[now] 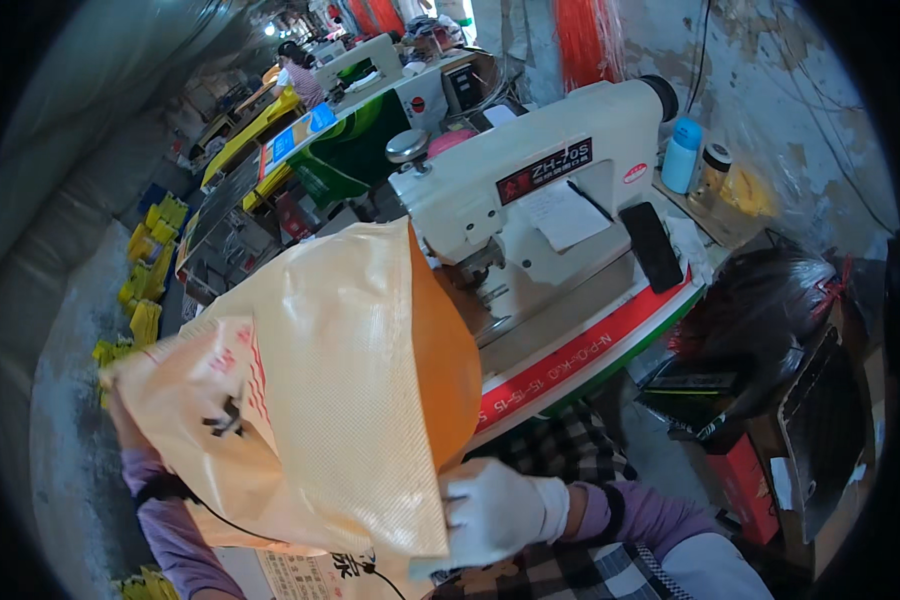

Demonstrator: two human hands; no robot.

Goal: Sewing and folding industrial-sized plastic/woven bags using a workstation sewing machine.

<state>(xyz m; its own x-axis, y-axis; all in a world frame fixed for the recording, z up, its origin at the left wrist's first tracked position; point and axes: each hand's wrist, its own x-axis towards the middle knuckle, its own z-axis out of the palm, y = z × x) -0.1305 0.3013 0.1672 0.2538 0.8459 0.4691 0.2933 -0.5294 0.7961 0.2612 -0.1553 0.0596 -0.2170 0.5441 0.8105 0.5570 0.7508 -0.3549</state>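
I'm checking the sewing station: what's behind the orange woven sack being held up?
Behind the orange woven sack stands a white sewing machine on its table. The sack covers the machine's lower left and the table's near end; the left hand is mostly hidden behind it.

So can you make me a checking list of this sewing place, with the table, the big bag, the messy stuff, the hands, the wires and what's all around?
Surface: sewing table with a red and green front edge, bearing a white sewing machine.
Job's things: large orange woven sack, held up in front of the machine.
Clutter: black phone, paper sheet, blue bottle, jar, black plastic bag, cardboard box.
Hands: right hand, in a white glove, grips the sack's lower edge; left hand mostly hidden behind the sack.
Cables: thin black cord by the left sleeve; wires on the wall.
Surroundings: more sewing stations, yellow bundles on the floor, a person far back.
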